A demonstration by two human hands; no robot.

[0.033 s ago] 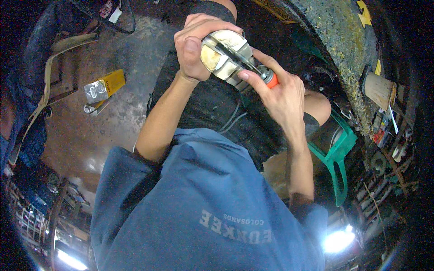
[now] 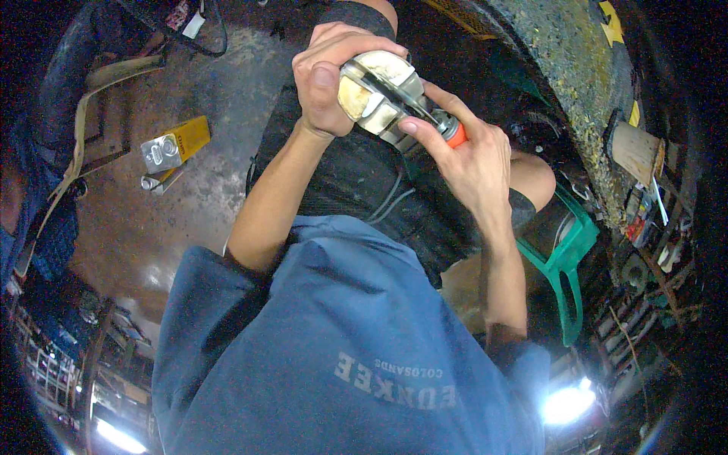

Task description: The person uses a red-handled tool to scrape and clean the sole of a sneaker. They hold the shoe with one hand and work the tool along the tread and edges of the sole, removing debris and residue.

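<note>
My left hand point(image 2: 322, 87) is wrapped round the left side of a rounded metal part point(image 2: 368, 95) with several pale, yellowish segments and a dark slot across it, held above my legs. My right hand point(image 2: 474, 144) grips at the part's right end, its thumb and forefinger round a steel tool with an orange section point(image 2: 456, 135) that lies along the slot. The far end of the tool and some of my fingertips are hidden.
A yellow-and-silver can point(image 2: 186, 140) lies on the stained floor point(image 2: 136, 235) at left. A green plastic chair or stool point(image 2: 565, 265) is at right, below a rough speckled edge point(image 2: 561, 61) with a bucket-like container point(image 2: 633, 152). Straps point(image 2: 98, 80) and dark clutter line the left.
</note>
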